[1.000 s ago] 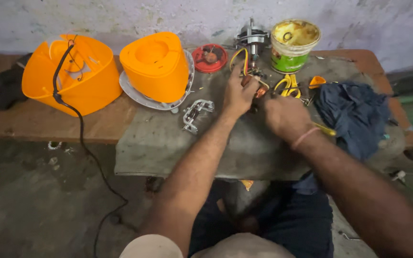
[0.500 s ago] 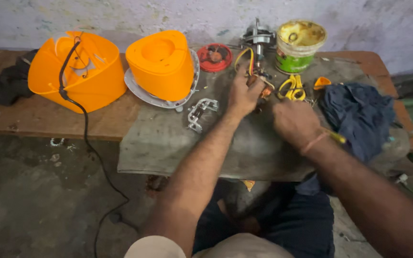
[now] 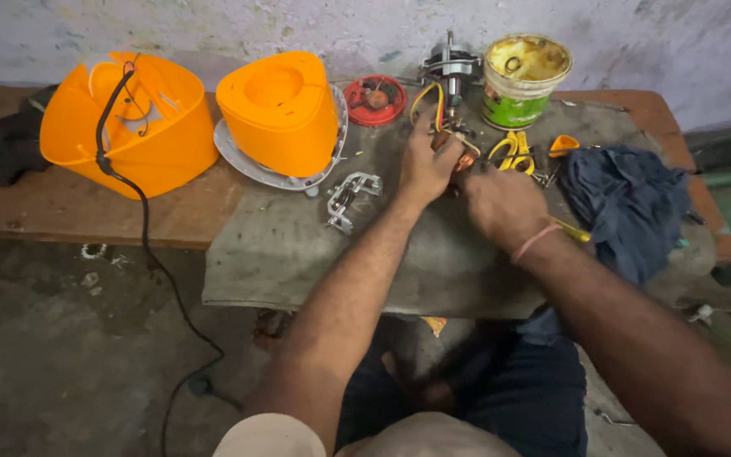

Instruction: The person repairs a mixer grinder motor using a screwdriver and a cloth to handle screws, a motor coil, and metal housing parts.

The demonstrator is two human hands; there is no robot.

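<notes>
- On the bench [image 3: 171,216], just below the small motor [image 3: 450,63], lay a copper coil [image 3: 465,161] with yellow and red wires.
- The left hand [image 3: 426,165] gripped it; the right hand [image 3: 501,203] closed beside it.
- Both hands stayed put since earlier.
- Fingers hid most of the coil.

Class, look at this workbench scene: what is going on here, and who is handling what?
A person seated at a grey mat on a wooden bench works with both bare hands on a small copper-wound motor part. The left hand and the right hand close around it. Yellow and red wires run up to a metal motor. Two orange plastic housings, a grease-filled tub and a dark blue rag lie around.
</notes>
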